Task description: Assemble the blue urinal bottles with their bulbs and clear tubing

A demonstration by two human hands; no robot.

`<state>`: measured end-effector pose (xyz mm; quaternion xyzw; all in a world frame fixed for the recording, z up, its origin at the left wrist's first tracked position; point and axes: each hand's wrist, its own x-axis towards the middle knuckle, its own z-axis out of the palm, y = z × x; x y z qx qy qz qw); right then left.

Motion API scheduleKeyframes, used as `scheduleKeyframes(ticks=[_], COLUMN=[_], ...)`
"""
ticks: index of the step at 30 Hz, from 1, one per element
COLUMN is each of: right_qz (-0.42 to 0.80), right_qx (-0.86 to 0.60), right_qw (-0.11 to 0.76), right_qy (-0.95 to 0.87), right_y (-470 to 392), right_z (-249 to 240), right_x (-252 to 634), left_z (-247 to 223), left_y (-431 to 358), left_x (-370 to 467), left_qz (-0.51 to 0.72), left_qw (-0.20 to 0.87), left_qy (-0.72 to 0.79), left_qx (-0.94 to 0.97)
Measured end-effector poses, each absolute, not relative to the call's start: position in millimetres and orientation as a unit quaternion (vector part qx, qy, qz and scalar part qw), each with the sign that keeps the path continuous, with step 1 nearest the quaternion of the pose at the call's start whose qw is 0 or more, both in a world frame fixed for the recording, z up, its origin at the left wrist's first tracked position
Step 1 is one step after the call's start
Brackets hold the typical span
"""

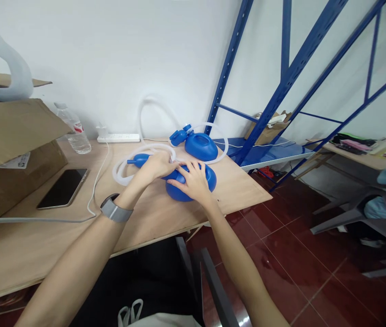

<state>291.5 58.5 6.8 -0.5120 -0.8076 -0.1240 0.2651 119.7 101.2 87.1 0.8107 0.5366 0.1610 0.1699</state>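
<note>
So, the step in hand looks like two-handed work at the neck end of a rounded, glossy blue plastic container (178, 194), which sits on the pale wood-look worktop (240, 184) near its front edge. The right hand (194, 179) is spread over the top, thumb well apart from the fingers, so that grip is fairly wide open and resting on the shell rather than wrapped round it. The left hand (158, 164) is at about 10 o'clock from the container, fingers bent in by the neck. Can't tell how tightly that grip is closed or what exactly it has hold of, its fingertips are hidden.

Just beside the left hand, toward 9 o'clock, there's a smooth blue plastic piece tapering to a slim spout (140, 159). A loop of milky, bendy tubing (117, 170) curls round it. My take: any next move here calls for a steady right palm, since a slick, curved shell could roll or skid, plus slack in that springy tube.

At 1 o'clock there's a second blue plastic container with a moulded recess (201, 145), with more tubing near it. Flat black phone (63, 188) at 9 o'clock, crinkly clear water bottle (77, 134) at 10.
</note>
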Motion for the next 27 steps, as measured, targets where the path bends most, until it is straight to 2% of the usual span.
scheduleKeyframes(ticks=[12,21,24,27], right_qz=[-0.16,-0.219,-0.222,-0.207], right_qx=[-0.497,-0.428,-0.408,-0.414], right_qw=[0.229,0.182,0.156,0.166], right_qy=[-0.822,-0.858,-0.872,-0.871], right_y=[59,65,68,68], right_z=[7,15,22,21], right_x=[291,296,299,300], left_z=[84,87,88,88], left_y=[110,111,113,114], left_x=[118,119,119,122], left_qz=[0.16,0.145,0.133,0.137], left_qw=[0.184,0.206,0.215,0.197], left_qy=[0.53,0.511,0.508,0.508], left_qx=[0.812,0.822,0.824,0.827])
